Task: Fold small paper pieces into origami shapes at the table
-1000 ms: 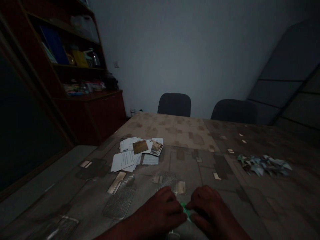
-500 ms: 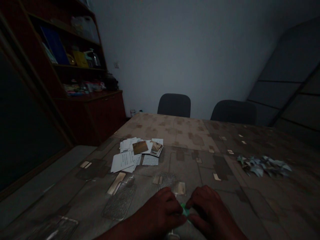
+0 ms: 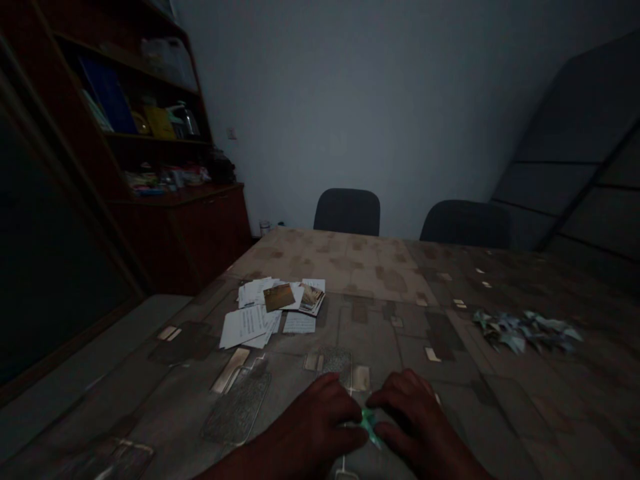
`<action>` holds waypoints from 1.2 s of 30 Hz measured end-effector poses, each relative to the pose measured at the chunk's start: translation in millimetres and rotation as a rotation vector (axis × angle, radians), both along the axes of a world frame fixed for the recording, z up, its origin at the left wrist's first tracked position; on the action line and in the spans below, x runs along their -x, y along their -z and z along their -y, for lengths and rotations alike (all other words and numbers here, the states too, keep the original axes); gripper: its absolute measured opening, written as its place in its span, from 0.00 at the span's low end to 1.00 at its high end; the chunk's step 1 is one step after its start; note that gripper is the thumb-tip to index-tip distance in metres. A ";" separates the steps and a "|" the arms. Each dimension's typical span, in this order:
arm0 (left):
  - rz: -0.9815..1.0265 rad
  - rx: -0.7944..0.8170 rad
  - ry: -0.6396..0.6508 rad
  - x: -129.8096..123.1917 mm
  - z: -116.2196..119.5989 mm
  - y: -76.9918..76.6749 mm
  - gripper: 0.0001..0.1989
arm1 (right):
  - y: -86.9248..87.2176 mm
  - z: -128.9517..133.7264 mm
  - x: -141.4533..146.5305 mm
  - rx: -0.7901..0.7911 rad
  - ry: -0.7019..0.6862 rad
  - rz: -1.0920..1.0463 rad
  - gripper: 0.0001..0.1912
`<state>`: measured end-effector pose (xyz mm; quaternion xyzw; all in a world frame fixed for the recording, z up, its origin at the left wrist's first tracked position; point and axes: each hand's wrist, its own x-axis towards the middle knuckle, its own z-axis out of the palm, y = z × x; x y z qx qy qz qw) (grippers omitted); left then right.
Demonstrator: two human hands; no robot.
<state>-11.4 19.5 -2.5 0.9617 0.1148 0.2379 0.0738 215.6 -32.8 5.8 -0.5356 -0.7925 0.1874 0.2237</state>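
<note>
A small green folded piece of paper (image 3: 370, 425) is between my two hands, low in the head view and near the front of the table. My left hand (image 3: 325, 423) pinches its left side between thumb and fingers. From the right, my right hand (image 3: 417, 417) has its thumb and forefinger on the paper's right side. Part of the paper is covered by the fingertips.
White cards and sheets (image 3: 247, 325), with picture cards (image 3: 279, 297) on top, lie left of centre on the patterned tablecloth (image 3: 350, 267). Several folded paper pieces (image 3: 525, 331) lie at the right. Two dark chairs (image 3: 347, 211) stand behind; a cabinet (image 3: 200, 227) is at the left.
The fingers have shifted slightly around the green paper, and more of it shows between them. The view has moved a little.
</note>
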 end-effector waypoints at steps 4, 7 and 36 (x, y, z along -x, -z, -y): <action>0.040 0.050 0.017 1.3 -1.1 -3.3 0.12 | 2.3 -0.6 2.1 0.006 0.023 0.013 0.06; 0.071 0.122 -0.017 1.0 -0.9 -7.8 0.14 | 2.6 -1.2 3.6 0.011 0.026 0.023 0.06; 0.177 0.418 -0.301 -4.5 10.4 -11.5 0.05 | -15.8 4.0 12.6 0.112 -0.043 0.052 0.11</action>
